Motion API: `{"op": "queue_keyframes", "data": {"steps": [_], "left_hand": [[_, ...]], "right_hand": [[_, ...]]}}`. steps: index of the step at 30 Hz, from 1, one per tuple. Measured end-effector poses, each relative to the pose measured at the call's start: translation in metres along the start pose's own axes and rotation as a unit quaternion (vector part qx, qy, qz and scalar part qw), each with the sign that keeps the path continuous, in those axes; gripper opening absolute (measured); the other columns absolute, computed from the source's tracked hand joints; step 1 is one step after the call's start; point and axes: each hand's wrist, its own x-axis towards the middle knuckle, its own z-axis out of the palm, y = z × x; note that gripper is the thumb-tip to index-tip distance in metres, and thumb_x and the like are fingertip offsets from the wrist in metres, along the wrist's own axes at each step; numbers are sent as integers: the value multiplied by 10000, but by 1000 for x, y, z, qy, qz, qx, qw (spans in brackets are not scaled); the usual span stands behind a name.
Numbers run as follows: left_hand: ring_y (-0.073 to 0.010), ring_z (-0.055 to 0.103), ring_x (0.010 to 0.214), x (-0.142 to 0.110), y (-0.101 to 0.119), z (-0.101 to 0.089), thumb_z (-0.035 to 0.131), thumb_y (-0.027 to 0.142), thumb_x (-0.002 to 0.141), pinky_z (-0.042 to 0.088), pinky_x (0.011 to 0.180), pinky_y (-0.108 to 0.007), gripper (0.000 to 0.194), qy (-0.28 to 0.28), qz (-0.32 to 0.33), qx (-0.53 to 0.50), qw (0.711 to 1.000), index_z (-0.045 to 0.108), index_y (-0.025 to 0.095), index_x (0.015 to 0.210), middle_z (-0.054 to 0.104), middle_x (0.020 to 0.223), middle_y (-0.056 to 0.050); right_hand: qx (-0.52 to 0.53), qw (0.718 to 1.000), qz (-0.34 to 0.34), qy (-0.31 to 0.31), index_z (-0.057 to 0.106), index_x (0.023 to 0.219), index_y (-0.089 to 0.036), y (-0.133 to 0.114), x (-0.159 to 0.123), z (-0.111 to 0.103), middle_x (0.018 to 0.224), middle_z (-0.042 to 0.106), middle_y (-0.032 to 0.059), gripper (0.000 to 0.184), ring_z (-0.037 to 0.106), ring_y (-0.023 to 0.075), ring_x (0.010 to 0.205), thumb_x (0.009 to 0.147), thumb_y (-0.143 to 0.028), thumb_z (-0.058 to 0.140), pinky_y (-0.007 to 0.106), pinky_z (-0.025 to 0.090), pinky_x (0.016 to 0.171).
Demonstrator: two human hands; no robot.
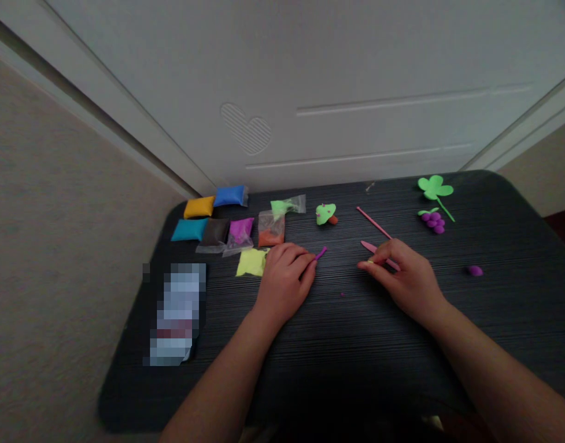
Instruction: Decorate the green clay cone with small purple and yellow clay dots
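My left hand [285,280] is closed, with a short purple clay strip [322,252] jutting from between thumb and forefinger. Partly behind its knuckles lies a pale yellow clay packet [251,262]. My right hand [407,280] pinches a tiny yellow bit of clay [370,263], mostly covered by the fingertips. Under and beside that hand are a pink modelling knife [369,247] and a thin pink stick tool [373,223]. A purple crumb [342,294] sits between the hands. Beyond them stands a green-capped clay mushroom [326,214] with small pinkish dots.
Packets of clay, including a blue one [230,195] and an orange one [271,232], lie at the back left. A blurred-out phone [178,314] is at left. On the right are a green clover [434,187], purple grapes [434,221] and a purple lump [475,271].
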Motion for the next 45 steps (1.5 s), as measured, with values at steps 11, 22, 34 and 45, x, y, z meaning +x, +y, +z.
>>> {"op": "queue_keyframes", "data": {"steps": [11, 22, 34, 45], "left_hand": [[-197, 487, 904, 1, 1, 0, 489, 226, 817, 395, 841, -394, 171, 2, 2, -4, 1000, 632, 178, 897, 614, 885, -54], [-201, 488, 906, 1, 1, 0, 488, 219, 815, 395, 839, -399, 170, 0, 0, -11, 1000, 626, 179, 905, 612, 888, -55], [-201, 493, 895, 1, 1, 0, 492, 216, 812, 402, 833, -402, 164, 4, 5, -15, 1000, 629, 181, 894, 612, 874, -55], [-197, 487, 899, 1, 1, 1, 490, 219, 814, 399, 842, -399, 167, 2, 3, -14, 1000, 627, 174, 898, 612, 877, -54]], "right_hand": [[10, 998, -49, -28, 602, 858, -212, 3, 0, 2, 876, 635, 18, 87, 579, 163, 906, 805, -213, 533, 356, 454, 852], [18, 999, -31, -15, 550, 718, -201, 1, -1, 2, 745, 613, 7, 120, 588, 148, 738, 762, -305, 592, 334, 489, 736], [1, 998, -48, -41, 582, 822, -210, 3, -2, 5, 848, 633, 24, 101, 593, 166, 853, 823, -275, 504, 359, 479, 795], [1, 997, -48, -61, 555, 770, -203, -1, -1, 3, 791, 613, 4, 80, 580, 140, 797, 800, -277, 549, 321, 465, 796]]}}
